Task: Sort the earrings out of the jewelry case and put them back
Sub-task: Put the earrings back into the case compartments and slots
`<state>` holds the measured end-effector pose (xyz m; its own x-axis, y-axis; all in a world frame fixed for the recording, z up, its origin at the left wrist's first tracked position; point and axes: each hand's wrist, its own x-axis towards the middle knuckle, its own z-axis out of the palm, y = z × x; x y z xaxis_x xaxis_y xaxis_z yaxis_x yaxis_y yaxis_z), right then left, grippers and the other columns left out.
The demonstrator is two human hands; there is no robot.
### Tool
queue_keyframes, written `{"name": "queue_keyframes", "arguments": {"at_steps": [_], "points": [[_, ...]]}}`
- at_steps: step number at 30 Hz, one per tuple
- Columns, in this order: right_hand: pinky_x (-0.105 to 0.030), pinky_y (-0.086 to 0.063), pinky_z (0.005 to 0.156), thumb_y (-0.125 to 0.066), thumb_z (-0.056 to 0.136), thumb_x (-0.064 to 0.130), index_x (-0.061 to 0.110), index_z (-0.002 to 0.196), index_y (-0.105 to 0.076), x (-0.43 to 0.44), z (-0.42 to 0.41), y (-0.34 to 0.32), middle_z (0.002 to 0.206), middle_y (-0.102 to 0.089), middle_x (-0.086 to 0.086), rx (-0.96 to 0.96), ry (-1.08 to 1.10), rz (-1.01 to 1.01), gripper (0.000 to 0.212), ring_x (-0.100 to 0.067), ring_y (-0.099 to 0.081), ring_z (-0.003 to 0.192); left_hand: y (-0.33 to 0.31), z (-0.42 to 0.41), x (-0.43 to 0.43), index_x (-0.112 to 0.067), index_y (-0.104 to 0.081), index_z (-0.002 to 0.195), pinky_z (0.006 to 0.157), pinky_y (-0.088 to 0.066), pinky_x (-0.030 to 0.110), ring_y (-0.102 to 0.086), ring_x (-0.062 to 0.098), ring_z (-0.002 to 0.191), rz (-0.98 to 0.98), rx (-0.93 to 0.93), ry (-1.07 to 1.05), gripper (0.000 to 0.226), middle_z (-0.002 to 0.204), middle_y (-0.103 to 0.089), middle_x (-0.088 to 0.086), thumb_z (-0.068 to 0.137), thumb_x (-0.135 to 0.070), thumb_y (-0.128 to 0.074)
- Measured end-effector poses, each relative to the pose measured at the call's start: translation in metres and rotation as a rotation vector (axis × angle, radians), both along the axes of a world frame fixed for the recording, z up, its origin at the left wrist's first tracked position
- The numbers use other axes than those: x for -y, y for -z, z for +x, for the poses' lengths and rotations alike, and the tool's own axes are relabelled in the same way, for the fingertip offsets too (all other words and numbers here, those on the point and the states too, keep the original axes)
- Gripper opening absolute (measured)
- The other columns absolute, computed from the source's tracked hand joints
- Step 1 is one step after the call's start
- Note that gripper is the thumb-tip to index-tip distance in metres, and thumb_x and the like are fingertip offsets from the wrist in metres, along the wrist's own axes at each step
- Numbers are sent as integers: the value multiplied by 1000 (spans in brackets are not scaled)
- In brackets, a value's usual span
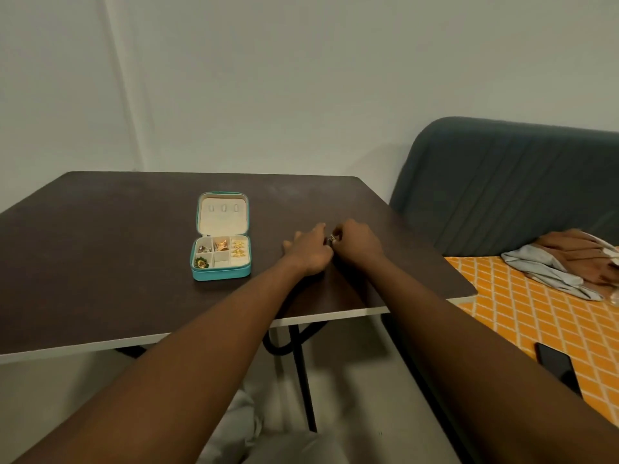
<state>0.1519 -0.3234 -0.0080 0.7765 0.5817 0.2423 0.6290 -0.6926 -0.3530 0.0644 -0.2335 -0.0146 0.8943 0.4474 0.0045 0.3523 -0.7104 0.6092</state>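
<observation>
The right hand (356, 244) is curled, knuckles up, its fingertips closed on a small silvery metal earring (331, 238) that glints where the two hands meet over the dark brown table (100, 262). The left hand (308, 250) lies against it with several fingers stretched forward. Whether its thumb and forefinger also pinch the piece is hidden, so I cannot tell its grip. The square teal zip-round jewelry case (221, 275) with cream lining sits open to the left of the hands, apart from them, lid laid back. Its compartments hold gold pieces (238, 249) in the right column, a coppery piece (221, 244) in the middle and a green-and-gold round piece (200, 262) at lower left.

The earring should be very light, stiff and smooth, so it is likely to slip or roll and easy to lose against the dark top. Any post or hook is probably thin and could bend. It is best pinched gently by its body between thumb and forefinger pads and carried low over the table
</observation>
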Motion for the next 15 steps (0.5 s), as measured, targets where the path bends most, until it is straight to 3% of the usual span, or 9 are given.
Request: {"name": "queue_keyframes", "arguments": {"at_steps": [4,7,9,12,15], "points": [[-36,-57,71,-65,88,19,15,95,-71,-8,1,-1,89,-71,-5,-36,0,102,11,-19,-65,80,-5,2,-1,-22,-27,156,116,-17,53,-30,33,145,-71,32,-24,64,156,-40,7,95,-18,-44],[-36,-58,75,-69,83,19,17,93,-73,-8,3,1,88,-71,-2,-126,5,245,11,-16,-66,82,-5,-1,-3,-19,-37,151,118,-30,50,-48,28,134,-310,157,-53,64,149,-50,6,89,-18,-49],[-31,-57,75,-69,80,16,17,95,-74,-8,0,0,90,-72,-1,-165,12,338,15,-14,-66,84,-6,-4,-4,-14,-41,148,106,-48,41,-58,22,121,-501,261,-87,59,142,-57,5,91,-13,-55],[-16,-50,65,-73,80,9,12,95,-76,-9,-18,-8,85,-71,2,-197,-33,498,16,-6,-64,75,-20,-17,-4,-11,-50,140,94,-53,30,-61,19,114,-590,390,-140,44,133,-61,4,97,-6,-53],[-29,-60,68,-78,76,5,7,95,-76,-9,-41,-18,82,-73,-6,-285,-110,672,18,-15,-70,74,-33,-37,-6,-11,-56,135,96,-52,32,-61,20,113,-601,482,-192,39,127,-64,8,96,-8,-57]]}}
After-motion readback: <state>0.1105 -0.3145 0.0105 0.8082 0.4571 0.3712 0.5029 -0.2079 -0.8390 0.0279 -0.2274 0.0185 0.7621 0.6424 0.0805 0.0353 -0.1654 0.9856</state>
